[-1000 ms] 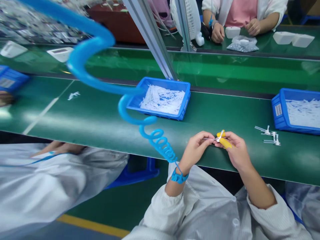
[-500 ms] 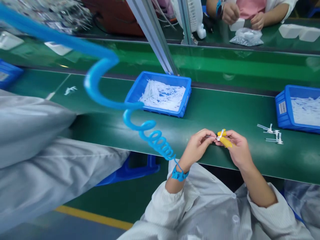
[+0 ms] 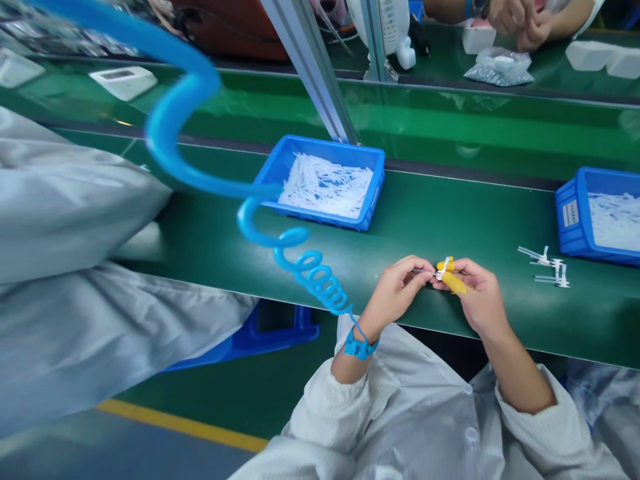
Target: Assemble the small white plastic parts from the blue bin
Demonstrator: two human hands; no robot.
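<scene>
Left hand [image 3: 400,293] — wrist bent, knuckles up, thumb and forefinger pinched tight at the tips, pointing right. Right hand [image 3: 477,297] — facing it, fingers curled into a closed grip, thumb on top, tips pointing left. The fingertips of the two hands meet and touch. Forearms bare, coming up from below and converging toward each other; both elbows bent.

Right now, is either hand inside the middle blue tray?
No: left hand and right hand meet nearer the person, holding a small white part and a yellow tool, short of the middle blue tray.
</scene>
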